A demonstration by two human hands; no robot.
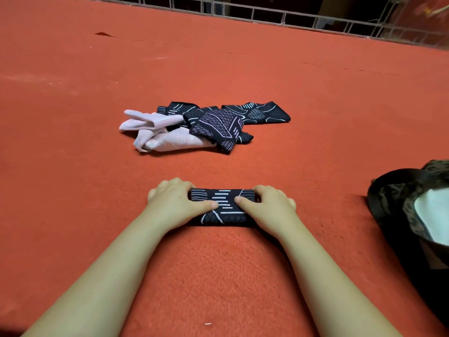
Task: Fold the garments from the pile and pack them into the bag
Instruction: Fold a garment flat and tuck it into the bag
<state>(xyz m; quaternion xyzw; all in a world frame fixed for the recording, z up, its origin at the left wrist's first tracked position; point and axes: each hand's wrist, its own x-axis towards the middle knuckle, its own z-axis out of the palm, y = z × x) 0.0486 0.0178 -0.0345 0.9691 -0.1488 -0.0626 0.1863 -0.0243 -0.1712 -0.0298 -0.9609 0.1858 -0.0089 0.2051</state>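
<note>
Folded dark patterned garment (222,207) lies lower centre of frame on red carpet (243,276), compact rectangular packet. L hand (177,203) grips its left end, R hand (269,207) its right end; both w/ thumbs laid on top, fingers curled over far edge, so each holds the packet, neither wide. Pile (199,126) sits mid-frame, well apart from hands: pink garment (158,132) at left, black patterned pieces over & to right, still loose. Bag (413,215) at right edge, mouth open, something white inside; near the packet but not touching. Judgement: fabric looks thin knit, light, soft, floppy, no stiffness of its own. Fold prob. springs open if lifted by one end or corner. Not slippery, not fragile. Best hold: both short ends pinched through all layers, or one hand clamped across middle w/ thumb on top, fingers beneath. Step in hand approx. = last press of fold before transfer to bag.
</note>
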